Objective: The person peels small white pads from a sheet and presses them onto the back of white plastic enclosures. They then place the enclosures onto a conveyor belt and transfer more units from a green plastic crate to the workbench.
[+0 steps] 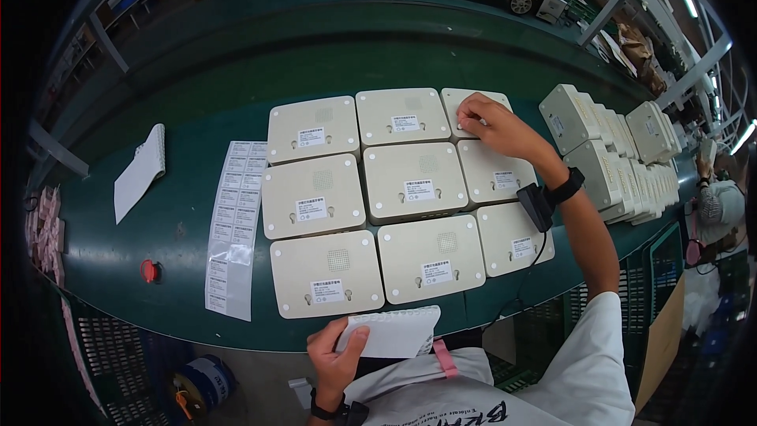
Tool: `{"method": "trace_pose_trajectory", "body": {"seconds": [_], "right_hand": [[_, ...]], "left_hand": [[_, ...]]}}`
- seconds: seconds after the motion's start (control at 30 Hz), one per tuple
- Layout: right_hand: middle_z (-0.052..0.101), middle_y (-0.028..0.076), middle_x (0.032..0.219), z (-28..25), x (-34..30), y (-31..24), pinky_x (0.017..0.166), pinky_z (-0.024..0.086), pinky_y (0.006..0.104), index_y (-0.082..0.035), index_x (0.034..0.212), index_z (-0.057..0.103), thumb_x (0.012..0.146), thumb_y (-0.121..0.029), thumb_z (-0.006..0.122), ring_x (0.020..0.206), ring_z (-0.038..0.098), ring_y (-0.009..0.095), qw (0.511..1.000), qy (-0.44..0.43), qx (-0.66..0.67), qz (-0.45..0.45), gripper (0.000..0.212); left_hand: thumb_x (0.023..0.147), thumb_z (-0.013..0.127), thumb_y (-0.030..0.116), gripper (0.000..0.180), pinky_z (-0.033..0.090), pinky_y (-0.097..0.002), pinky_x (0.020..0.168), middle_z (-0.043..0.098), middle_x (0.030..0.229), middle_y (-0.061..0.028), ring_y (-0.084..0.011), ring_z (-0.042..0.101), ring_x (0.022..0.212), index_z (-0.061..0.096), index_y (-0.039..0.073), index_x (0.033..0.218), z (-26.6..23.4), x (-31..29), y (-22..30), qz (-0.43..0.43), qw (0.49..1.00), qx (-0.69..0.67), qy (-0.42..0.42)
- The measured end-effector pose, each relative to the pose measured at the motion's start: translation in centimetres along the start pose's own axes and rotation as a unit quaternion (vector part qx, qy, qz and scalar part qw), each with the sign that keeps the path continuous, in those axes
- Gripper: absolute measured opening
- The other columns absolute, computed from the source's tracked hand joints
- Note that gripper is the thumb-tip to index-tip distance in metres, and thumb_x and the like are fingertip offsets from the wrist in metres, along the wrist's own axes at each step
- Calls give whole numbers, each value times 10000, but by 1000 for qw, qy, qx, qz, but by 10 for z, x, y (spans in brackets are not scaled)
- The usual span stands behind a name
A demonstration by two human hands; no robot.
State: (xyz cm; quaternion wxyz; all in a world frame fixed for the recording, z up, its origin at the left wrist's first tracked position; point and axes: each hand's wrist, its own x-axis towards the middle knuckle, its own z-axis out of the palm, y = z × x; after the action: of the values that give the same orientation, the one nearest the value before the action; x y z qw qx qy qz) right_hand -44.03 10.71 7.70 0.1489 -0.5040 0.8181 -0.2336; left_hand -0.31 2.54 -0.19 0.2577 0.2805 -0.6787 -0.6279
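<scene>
A: What is the left hand doing?
B: Pinching a white sheet by its left end, thumb on top and fingers underneath, over the near edge of the green table.
A: And the right hand?
B: Its fingers are curled, tips bunched at the top of a cream box. I cannot tell whether anything is pinched between them.
A: Where does that box lie?
B: At the far right corner of a block of nine, three rows of three. The other eight boxes lie close around it, each showing a white label.
A: What is on the right wrist?
B: A black band, beside a black gadget with a cable.
A: And farther out?
B: Just left of the block, a long sticker sheet; beyond it, a small red thing and a loose white paper. To the right, stacked boxes.
</scene>
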Motion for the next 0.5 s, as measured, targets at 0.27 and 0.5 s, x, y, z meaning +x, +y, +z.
{"method": "trace_pose_trajectory", "body": {"seconds": [0.27,0.5], "right_hand": [[563,115,1102,6,-2,3,868,460,329,-14,977,599,976,-107,564,945,567,249,999,22,12,-28,99],[596,123,1058,7,-4,-12,823,499,322,-2,971,593,948,-51,600,918,595,260,998,38,-48,-23,55]], "left_hand": [[843,753,73,225,482,-247,623,702,776,-88,-98,623,678,696,-70,1008,-1,-1,0,-8,1000,-2,-2],[845,727,66,193,436,-218,600,676,756,-38,-60,565,663,696,-70,978,5,1,3,2,1000,-3,11]]}}
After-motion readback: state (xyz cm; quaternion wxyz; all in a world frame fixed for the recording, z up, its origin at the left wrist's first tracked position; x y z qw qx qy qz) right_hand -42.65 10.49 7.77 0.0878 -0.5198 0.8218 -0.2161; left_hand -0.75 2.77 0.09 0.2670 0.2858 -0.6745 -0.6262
